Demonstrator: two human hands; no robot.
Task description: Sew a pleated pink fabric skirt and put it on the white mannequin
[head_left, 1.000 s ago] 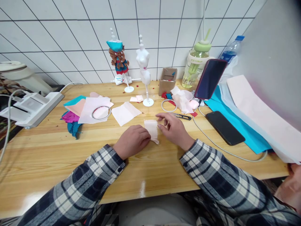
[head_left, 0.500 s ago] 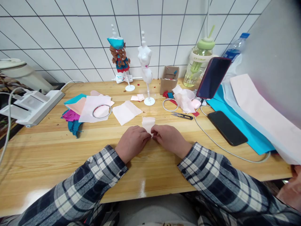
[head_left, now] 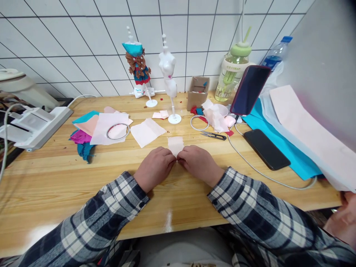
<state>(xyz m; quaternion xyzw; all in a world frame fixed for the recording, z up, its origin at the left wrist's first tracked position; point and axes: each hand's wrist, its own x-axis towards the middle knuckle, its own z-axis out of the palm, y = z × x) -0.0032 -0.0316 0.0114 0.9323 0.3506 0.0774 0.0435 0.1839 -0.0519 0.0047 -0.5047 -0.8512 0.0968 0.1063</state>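
Note:
A small pale pink piece of fabric or crepe paper lies on the table between my hands, its right edge jagged. My left hand pinches its near end from the left. From the right, my right hand pinches the same end, the fingertips of both hands almost meeting. The pinched edge is mostly hidden by my fingers. Just beyond lies a larger pale pink sheet. Thread snips and a metal ring rest to the right.
At the back stand a bare white mannequin, a dressed mannequin, a cardboard box and a green-lidded bottle. Fabric scraps lie left, a black phone and its cable right. A phone on a stand rises behind.
My fingertips have drawn closer together at the near end of the pink piece, and my right hand covers less of its right edge. The view has shifted slightly.

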